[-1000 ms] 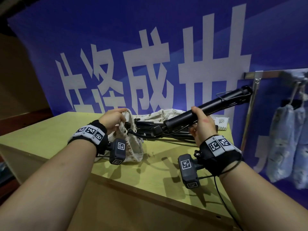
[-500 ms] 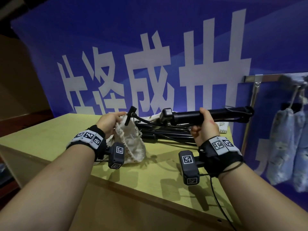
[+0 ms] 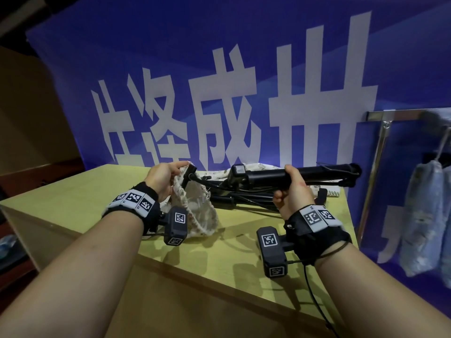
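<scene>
Blue banner (image 3: 170,69) behind a yellow-green table (image 3: 97,191). Left hand (image 3: 162,178) pinches the cloth pouch (image 3: 200,213) by its rim. Right hand (image 3: 291,191) is wrapped round a black stick (image 3: 317,173), maybe a folded tripod, held level at the pouch's 3 o'clock.

Cream leaf-printed pouch (image 3: 199,211), black tripod (image 3: 302,174), yellow-green table (image 3: 102,189), blue banner (image 3: 170,57) (white characters)

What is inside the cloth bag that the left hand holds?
At the mouth of the cloth bag, held by the left hand, a small black part pokes in. The cloth covers everything deeper, so any other contents cannot be seen.
</scene>
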Motion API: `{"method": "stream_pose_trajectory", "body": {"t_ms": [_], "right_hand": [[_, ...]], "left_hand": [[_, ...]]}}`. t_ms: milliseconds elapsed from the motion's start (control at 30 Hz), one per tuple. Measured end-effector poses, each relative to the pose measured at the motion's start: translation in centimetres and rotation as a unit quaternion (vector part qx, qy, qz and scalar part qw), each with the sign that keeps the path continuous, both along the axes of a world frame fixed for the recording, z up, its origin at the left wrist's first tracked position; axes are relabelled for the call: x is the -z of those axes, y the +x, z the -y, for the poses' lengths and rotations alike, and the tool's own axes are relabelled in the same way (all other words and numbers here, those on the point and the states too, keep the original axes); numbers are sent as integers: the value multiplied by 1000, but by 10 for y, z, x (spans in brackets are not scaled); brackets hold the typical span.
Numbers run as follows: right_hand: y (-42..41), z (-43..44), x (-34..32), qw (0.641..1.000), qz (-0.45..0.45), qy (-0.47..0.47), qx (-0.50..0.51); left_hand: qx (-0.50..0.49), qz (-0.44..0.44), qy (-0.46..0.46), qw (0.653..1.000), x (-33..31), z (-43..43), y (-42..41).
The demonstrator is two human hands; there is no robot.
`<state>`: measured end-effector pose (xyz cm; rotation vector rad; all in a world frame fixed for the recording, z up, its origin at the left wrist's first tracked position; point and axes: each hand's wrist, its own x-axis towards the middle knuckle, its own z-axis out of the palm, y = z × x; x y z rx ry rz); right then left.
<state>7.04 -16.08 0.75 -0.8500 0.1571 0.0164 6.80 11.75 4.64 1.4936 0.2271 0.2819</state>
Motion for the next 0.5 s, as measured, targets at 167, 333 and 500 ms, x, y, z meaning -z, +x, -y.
{"method": "stream_pose_trajectory", "body": {"t_ms": [167,333,500], "right_hand": [[-1,-1,-4,1000,9,6,-11],[-1,0,-6,1000,14,14,-11],[-1,0,-6,999,15,25,-20]], "left_hand": [[-7,-9,13,1000,1,-1,-2],[-8,-13,6,1000,2,0,-4],[-11,-9,-4,1000,3,3,-6]]}}
